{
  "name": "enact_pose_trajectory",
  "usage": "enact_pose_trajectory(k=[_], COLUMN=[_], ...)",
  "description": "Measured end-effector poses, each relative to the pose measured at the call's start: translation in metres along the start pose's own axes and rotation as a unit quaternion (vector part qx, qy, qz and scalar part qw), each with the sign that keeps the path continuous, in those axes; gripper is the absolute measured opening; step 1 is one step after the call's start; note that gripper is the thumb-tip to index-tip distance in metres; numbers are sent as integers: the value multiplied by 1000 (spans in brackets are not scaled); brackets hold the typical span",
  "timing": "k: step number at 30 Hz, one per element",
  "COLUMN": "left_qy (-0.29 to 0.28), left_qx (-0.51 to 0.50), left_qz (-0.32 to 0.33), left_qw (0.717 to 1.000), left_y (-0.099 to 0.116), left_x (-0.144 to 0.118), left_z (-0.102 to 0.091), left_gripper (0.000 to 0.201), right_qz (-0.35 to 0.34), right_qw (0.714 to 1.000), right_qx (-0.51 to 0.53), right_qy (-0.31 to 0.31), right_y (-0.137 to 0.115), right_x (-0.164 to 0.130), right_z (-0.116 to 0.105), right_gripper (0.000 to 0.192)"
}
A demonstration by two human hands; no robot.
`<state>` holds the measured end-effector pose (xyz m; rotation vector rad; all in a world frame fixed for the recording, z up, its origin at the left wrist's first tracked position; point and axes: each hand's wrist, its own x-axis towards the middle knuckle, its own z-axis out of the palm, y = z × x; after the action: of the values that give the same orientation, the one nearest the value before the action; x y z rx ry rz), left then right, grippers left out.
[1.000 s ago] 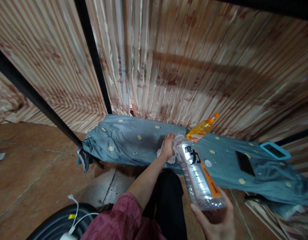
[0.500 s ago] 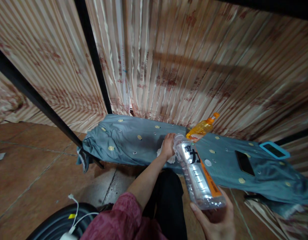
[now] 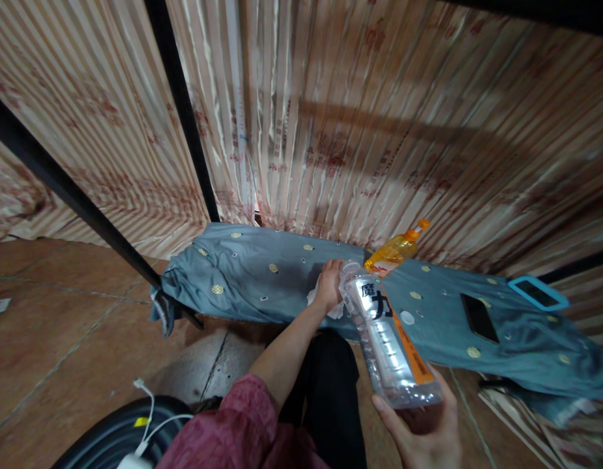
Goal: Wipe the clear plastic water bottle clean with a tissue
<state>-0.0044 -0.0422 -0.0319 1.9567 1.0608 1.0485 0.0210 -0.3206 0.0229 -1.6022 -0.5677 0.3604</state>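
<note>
A clear plastic bottle (image 3: 379, 332) with a silver and orange label is held at a slant, its neck pointing away from me and its base toward me. My right hand (image 3: 428, 423) grips it around the base, thumb on the near side. At the neck end, my left hand (image 3: 329, 286) curls against the bottle, and its fingertips are partly hidden behind it. White tissue (image 3: 336, 310) shows below and beside the left hand. Just beyond the neck, an orange dish soap bottle (image 3: 392, 255) with an orange cap touches the cloth.
A grey-green patterned cloth (image 3: 252, 286) covers the low bench. On it lie a white disc (image 3: 407, 318), a black phone (image 3: 478, 318) and a blue-framed device (image 3: 538, 293). Dark metal poles (image 3: 184, 111) stand at left. A black round stool (image 3: 105, 433) carries white cables (image 3: 147, 417).
</note>
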Motion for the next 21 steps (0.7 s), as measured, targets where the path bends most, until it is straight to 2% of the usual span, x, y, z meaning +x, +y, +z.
enact_pose_trajectory(k=[7, 21], left_qy=[-4, 12], left_qx=[-4, 0], left_qz=[-8, -15], left_qw=[1000, 1000], left_y=[-1, 3], left_x=[-1, -2], left_z=[0, 0], left_gripper=[33, 31], right_qz=[-10, 10], right_qw=[1000, 1000], right_qx=[-6, 3], right_qy=[-2, 4], right_y=[1, -2], right_x=[0, -1], right_z=[0, 2], right_gripper=[110, 115])
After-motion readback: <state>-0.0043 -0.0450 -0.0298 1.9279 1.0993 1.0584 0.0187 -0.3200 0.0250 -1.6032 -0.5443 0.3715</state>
